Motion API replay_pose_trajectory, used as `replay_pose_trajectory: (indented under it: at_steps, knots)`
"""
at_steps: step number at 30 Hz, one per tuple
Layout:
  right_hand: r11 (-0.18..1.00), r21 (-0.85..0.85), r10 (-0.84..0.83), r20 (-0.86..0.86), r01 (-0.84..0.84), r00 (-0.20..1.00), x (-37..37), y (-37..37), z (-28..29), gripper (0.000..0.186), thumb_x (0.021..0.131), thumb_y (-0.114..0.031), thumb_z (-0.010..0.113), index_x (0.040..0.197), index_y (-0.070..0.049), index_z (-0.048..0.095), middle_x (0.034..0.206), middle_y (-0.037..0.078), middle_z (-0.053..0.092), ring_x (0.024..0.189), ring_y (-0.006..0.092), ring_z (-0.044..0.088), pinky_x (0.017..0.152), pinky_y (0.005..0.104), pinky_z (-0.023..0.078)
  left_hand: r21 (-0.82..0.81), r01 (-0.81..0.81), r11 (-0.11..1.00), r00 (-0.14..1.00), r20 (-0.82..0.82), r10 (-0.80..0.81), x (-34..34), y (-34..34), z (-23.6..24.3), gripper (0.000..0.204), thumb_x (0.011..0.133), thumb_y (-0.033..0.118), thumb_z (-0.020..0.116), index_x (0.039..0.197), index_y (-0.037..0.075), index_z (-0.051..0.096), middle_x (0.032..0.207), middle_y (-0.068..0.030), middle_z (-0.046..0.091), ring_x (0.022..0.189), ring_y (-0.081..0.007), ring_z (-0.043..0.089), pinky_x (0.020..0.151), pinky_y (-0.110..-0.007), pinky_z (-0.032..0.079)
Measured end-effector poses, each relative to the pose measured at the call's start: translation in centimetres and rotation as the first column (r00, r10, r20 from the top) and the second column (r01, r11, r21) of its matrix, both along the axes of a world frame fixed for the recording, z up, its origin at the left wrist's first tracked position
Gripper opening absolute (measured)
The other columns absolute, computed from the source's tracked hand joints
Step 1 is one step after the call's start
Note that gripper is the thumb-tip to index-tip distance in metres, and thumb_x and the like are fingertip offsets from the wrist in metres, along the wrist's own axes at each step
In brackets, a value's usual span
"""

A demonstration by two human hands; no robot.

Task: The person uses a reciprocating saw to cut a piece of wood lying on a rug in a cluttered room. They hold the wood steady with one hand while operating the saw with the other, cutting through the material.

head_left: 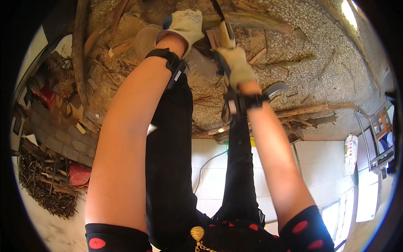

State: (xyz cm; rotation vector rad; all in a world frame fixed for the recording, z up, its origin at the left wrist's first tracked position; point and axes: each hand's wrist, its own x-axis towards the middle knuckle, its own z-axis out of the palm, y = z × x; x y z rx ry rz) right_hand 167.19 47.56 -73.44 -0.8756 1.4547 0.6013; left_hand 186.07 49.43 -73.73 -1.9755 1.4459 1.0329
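Both my hands wear cream work gloves with dark palms. My left hand (184,27) reaches down among the wood at the top of the view, beside a round, flat, pale brown piece (147,40); its fingers are hidden. To the right, slightly blurred, my right hand (237,65) is closed around a bladed hand tool (227,35) with a pale wooden handle and a dark, narrow end pointing away from me. A thick branch (256,21) lies across the ground just beyond it. Near my right wrist, a grey curved blade (278,87) shows; whether it belongs to another tool is unclear.
Long branches (310,111) and wood chips lie on the pebbled floor (302,75). An upright pole (79,54) stands at left, near a heap of twigs (46,185) and a red bag (79,174). A metal-framed chair (373,147) is at far right.
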Motion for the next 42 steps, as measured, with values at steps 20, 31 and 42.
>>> replay_pose_trajectory:
  at_steps: [20, 31, 42]
  knots:
    - [0.866, -0.351, 0.393, 0.04, -0.355, 0.919, -9.8, 6.5, 9.4, 0.046, 0.073, -0.036, 0.071, 0.098, 0.001, 0.061, 0.082, 0.02, 0.065, 0.077, 0.0335, 0.066, 0.068, 0.0402, 0.053, 0.022, 0.04, 0.999, 0.993, 0.114, -0.042, -0.6, 0.4, -0.8, 0.064, 0.078, 0.043, 0.07, 0.126, 0.006, 0.05, 0.112, -0.0164, 0.063, 0.102, -0.0285, 0.062, 0.083, -0.039, 0.053]
    - [0.925, -0.255, 0.334, 0.199, -0.28, 0.921, -1.4, 1.0, 2.1, 0.038, 0.073, -0.023, 0.072, 0.098, 0.004, 0.06, 0.078, 0.018, 0.064, 0.065, 0.027, 0.061, 0.06, 0.0378, 0.051, 0.037, 0.002, 0.999, 0.999, 0.039, -0.003, -0.4, 0.6, -1.1, 0.057, 0.079, 0.039, 0.069, 0.123, 0.006, 0.053, 0.108, -0.0179, 0.064, 0.093, -0.031, 0.064, 0.077, -0.042, 0.054]
    - [0.985, -0.142, 0.08, -0.1, -0.094, 0.992, -3.6, 2.6, 1.0, 0.044, 0.072, -0.03, 0.074, 0.094, 0.006, 0.062, 0.073, 0.02, 0.065, 0.068, 0.0298, 0.066, 0.06, 0.0378, 0.053, -0.02, -0.031, 0.999, 1.0, -0.007, 0.031, -0.2, 0.6, -1.3, 0.048, 0.077, 0.038, 0.069, 0.112, 0.005, 0.061, 0.104, -0.0161, 0.066, 0.094, -0.0311, 0.064, 0.078, -0.044, 0.052]
